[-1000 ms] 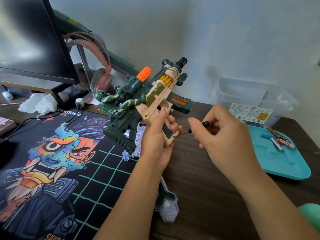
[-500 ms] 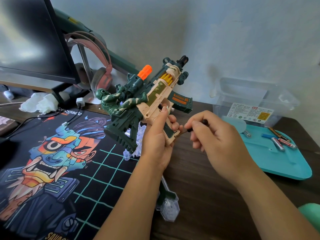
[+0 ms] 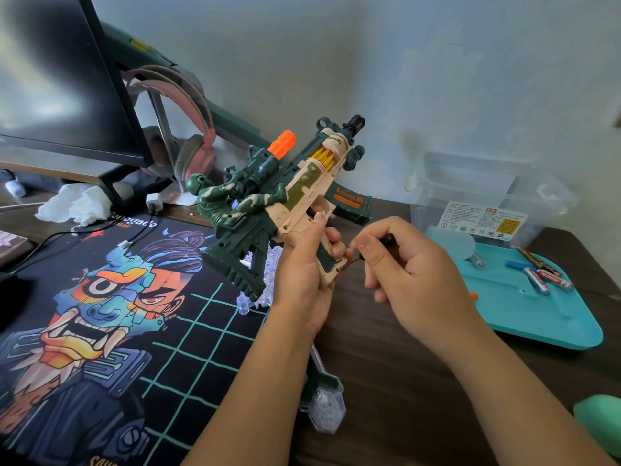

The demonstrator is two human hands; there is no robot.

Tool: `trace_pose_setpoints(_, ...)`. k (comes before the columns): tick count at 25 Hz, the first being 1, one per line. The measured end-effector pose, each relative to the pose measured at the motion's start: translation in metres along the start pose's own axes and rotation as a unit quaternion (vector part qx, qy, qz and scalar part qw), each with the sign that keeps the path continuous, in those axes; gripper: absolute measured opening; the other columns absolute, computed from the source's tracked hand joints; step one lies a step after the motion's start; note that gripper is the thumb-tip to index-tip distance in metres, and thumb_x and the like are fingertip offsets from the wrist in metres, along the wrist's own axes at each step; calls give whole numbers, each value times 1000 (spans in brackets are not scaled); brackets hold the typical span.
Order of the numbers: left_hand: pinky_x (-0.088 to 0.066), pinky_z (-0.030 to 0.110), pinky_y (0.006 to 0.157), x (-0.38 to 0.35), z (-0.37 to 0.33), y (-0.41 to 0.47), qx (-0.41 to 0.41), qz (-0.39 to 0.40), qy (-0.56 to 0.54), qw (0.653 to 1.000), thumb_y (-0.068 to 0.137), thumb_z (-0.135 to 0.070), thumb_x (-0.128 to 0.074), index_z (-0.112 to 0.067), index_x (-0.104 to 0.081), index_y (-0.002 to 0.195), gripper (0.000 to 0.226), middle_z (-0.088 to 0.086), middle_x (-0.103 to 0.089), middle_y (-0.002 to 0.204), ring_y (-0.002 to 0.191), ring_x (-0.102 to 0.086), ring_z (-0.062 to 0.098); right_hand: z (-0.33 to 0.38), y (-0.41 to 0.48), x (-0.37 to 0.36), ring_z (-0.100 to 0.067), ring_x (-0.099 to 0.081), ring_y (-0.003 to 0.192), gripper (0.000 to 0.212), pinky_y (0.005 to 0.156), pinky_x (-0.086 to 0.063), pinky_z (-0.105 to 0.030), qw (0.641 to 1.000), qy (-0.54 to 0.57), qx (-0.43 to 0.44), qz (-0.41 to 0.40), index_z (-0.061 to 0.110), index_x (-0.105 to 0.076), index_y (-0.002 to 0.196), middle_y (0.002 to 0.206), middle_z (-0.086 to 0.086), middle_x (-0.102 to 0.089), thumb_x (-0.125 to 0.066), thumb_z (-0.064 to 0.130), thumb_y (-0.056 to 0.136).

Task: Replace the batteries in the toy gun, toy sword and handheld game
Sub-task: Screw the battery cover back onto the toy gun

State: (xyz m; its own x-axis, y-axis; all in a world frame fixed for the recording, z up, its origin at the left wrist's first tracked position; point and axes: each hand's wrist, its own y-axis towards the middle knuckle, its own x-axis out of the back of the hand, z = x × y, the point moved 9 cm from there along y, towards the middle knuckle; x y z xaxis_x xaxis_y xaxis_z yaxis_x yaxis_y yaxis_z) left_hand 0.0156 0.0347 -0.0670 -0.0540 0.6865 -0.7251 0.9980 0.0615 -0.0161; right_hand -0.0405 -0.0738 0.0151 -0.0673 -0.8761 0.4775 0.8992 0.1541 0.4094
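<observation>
I've got the toy gun (image 3: 295, 193) up off the desk (image 3: 386, 381) in my left hand (image 3: 302, 280), fingers wrapped round the grip, muzzle pointing up & away. My right hand (image 3: 413, 274) pinches a small screwdriver (image 3: 387, 239), tip at the grip's base. Batteries (image 3: 544, 279) lie on the teal tray (image 3: 537, 324), well apart to the right. The toy sword (image 3: 324, 405) lies under my left forearm.
</observation>
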Motion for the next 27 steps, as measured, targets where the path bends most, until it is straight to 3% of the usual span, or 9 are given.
trace_pose_setpoints(2, -53, 29, 63, 1, -2, 0, -4, -4, 7, 1000, 97, -21, -57, -20, -61, 112, 16, 0, -59, 73, 67, -53, 13, -1, -1, -3, -8, -60, 56, 25, 51, -45, -15, 998, 60, -12, 26, 31, -60, 86, 66, 1, -63, -41, 46, 95)
trace_pose_setpoints(5, -52, 25, 56, 3, -3, 1, -3, -9, -7, 1000, 97, -20, -57, -18, -60, 111, 14, -2, -55, 68, 57, -50, 9, -5, 0, -1, -13, -62, 58, 28, 52, -48, -23, 996, 78, -18, 25, 27, -63, 93, 69, -3, -65, -36, 34, 99)
trace_pose_setpoints(8, -52, 27, 60, 4, 0, 3, 5, -9, -13, 1000, 97, -20, -57, -14, -57, 120, 23, -1, -54, 69, 54, -48, 8, -4, 1, 7, -6, -61, 59, 28, 53, -46, -14, 1000, -13, 4, -16, 22, -65, 99, 66, 5, -63, -41, 34, 95)
trace_pose_setpoints(12, -53, 30, 66, 3, 3, 2, 9, -3, -9, 1000, 98, -21, -56, -12, -54, 128, 32, -1, -55, 69, 55, -48, 9, -5, 0, 12, -1, -59, 61, 24, 52, -46, -12, 999, 0, -3, -43, 21, -66, 98, 65, 9, -60, -47, 33, 91)
trace_pose_setpoints(19, -54, 29, 64, 3, -1, 0, 1, -11, -12, 1000, 97, -19, -58, -19, -62, 108, 12, -2, -57, 66, 59, -52, 10, 0, -2, 7, -12, -60, 51, 17, 49, -49, -18, 998, 54, -13, -5, 29, -65, 87, 64, 0, -65, -52, 40, 88)
trace_pose_setpoints(23, -51, 24, 54, 2, -2, 1, 1, -8, -20, 1000, 97, -17, -56, -14, -62, 105, 9, -1, -54, 67, 53, -48, 8, -6, -1, 2, -19, -65, 58, 17, 55, -55, -29, 995, 97, -24, 19, 20, -63, 99, 71, -7, -67, -46, 19, 98)
trace_pose_setpoints(27, -52, 26, 59, 3, 0, 3, 1, 1, -11, 1000, 98, -20, -57, -15, -59, 113, 16, -1, -54, 68, 54, -48, 8, -5, 0, 8, -11, -64, 57, 15, 55, -54, -23, 999, 36, -18, -10, 23, -63, 95, 71, 2, -67, -52, 33, 91)
